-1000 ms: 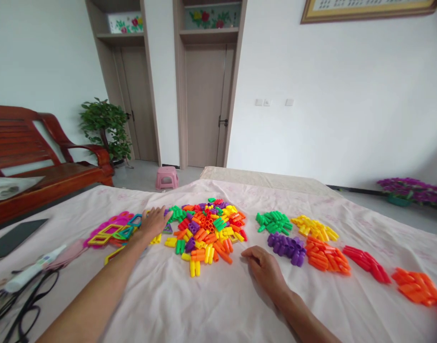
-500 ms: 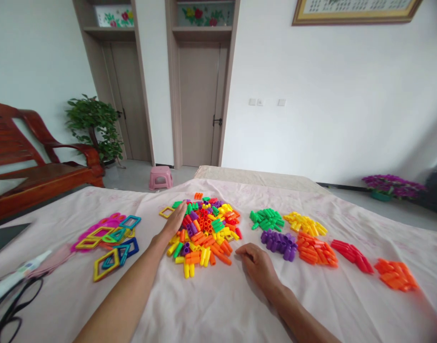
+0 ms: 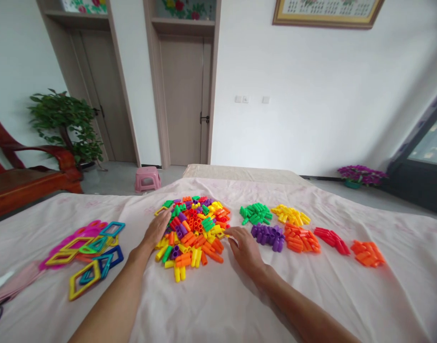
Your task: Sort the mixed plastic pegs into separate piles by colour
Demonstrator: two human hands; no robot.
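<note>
**Mixed pile of plastic pieces was flanked on both sides**

The pile was heaped toward the far edge of the cloth-covered table, about midway between its left and right edges. The left hand was laid along the pile's left side. Its grip was held well open, the fingers stretched toward the far edge; what lay under the palm was hidden, but no piece was seen clasped.

The right hand was placed at the pile's right side, and the outermost pieces were met by its fingertips. Its grip was half open, the fingers loosely bent and the thumb set apart from the index finger; no piece was seen pinched between them.

Toward the table's right edge, pieces were grouped by colour. A green group and a yellow group were set nearer the far edge; a purple group, an orange group, a red group and a second orange group were strung out rightward. Toward the left edge, hollow diamond frames were spread, some overlapping a pink scalloped piece.
</note>
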